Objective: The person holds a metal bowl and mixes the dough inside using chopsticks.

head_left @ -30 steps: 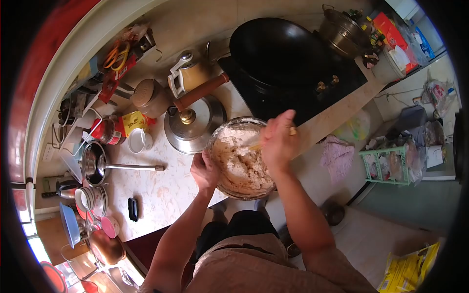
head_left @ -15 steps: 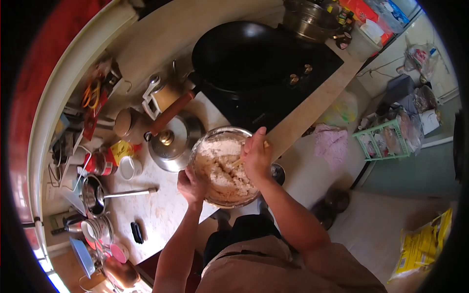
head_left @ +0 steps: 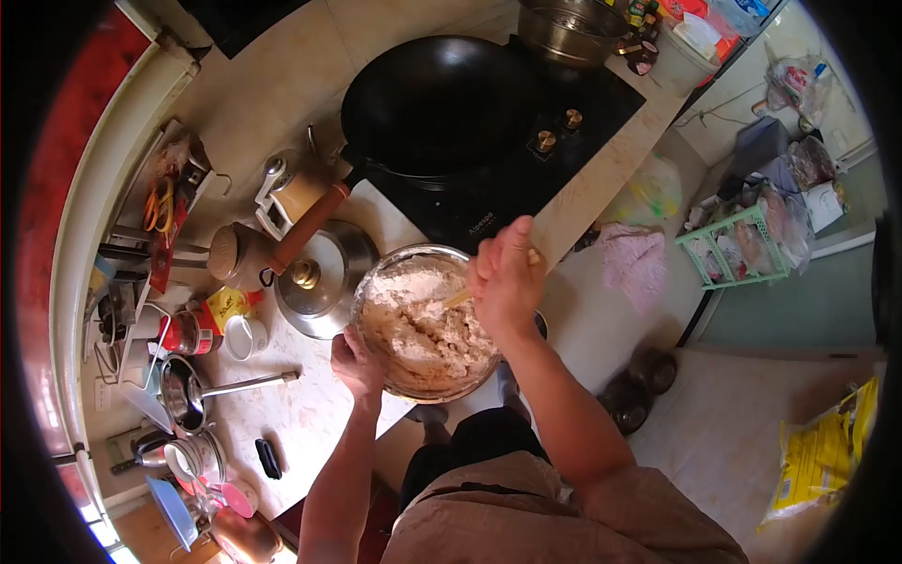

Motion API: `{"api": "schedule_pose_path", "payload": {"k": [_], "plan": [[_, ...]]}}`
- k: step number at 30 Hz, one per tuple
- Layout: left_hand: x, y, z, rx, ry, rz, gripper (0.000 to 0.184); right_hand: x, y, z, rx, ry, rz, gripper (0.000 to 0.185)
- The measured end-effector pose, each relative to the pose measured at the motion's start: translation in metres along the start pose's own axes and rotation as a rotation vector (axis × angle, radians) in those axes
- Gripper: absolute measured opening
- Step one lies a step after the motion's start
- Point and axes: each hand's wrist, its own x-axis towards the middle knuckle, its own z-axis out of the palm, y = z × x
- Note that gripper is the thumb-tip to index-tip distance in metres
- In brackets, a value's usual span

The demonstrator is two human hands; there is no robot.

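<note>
A round metal bowl (head_left: 406,254) holds a crumbly, pale floury mixture (head_left: 413,329), with loose dry flour towards its far left side. My left hand (head_left: 357,365) is closed on the bowl's left rim. Over the right part of the bowl, my right hand (head_left: 507,282) is wrapped around light wooden chopsticks (head_left: 457,299), whose lower ends go into the mixture. The fist hides most of their length, and I cannot count them. Left of the bowl and close to it lies a metal pot lid (head_left: 327,282) with a golden knob.
A black wok (head_left: 432,103) sits on the black cooktop (head_left: 479,211), its wooden handle (head_left: 310,230) reaching over the lid. On the counter are a white cup (head_left: 245,337), a long-handled ladle (head_left: 249,383) and a small black object (head_left: 268,459). A green basket (head_left: 738,254) stands at right.
My right hand has shifted slightly right with the chopsticks, which now slant more flatly in the mixture. My left hand stays on the rim. The whole view has shifted a little.
</note>
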Motion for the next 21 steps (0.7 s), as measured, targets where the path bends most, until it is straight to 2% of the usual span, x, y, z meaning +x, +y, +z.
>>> {"api": "schedule_pose_path", "payload": {"k": [1,2,3,5,6,8,10,12,14,18,20,21], "plan": [[0.002,0.003,0.0,-0.025,0.005,-0.013,0.044,0.002,0.003,0.001,0.008,-0.039,-0.022,0.051],[0.002,0.005,0.0,-0.027,0.002,-0.01,0.044,0.001,0.023,0.0,-0.11,-0.018,0.039,0.052],[0.002,0.006,-0.001,-0.032,-0.002,-0.007,0.044,0.001,0.056,-0.009,-0.257,0.009,-0.003,0.051],[0.001,0.007,-0.002,-0.035,-0.006,-0.004,0.044,0.003,0.066,-0.018,-0.137,0.001,0.033,0.049],[0.002,0.008,0.001,-0.051,0.009,-0.003,0.044,0.004,0.051,-0.013,-0.137,-0.005,0.029,0.049],[0.0,0.004,-0.003,-0.053,0.026,-0.019,0.044,-0.006,0.005,-0.007,0.07,0.035,0.036,0.049],[0.002,0.004,-0.002,-0.052,-0.007,-0.042,0.044,-0.006,-0.011,-0.016,0.01,0.043,-0.027,0.049],[0.001,0.006,-0.001,-0.068,0.006,-0.048,0.043,-0.005,-0.009,-0.026,-0.047,0.047,-0.101,0.049],[0.002,0.007,-0.002,-0.08,0.017,-0.049,0.043,-0.009,0.017,-0.048,-0.036,0.027,0.007,0.048],[0.004,0.003,-0.001,-0.061,0.006,-0.004,0.043,-0.019,-0.013,-0.025,-0.118,-0.076,-0.039,0.048],[0.004,0.003,-0.004,-0.044,0.009,-0.008,0.043,-0.024,-0.041,-0.018,0.001,-0.08,-0.146,0.047],[0.004,0.006,-0.004,-0.057,0.005,-0.01,0.043,-0.022,-0.032,-0.024,-0.003,-0.08,-0.148,0.047]]}}
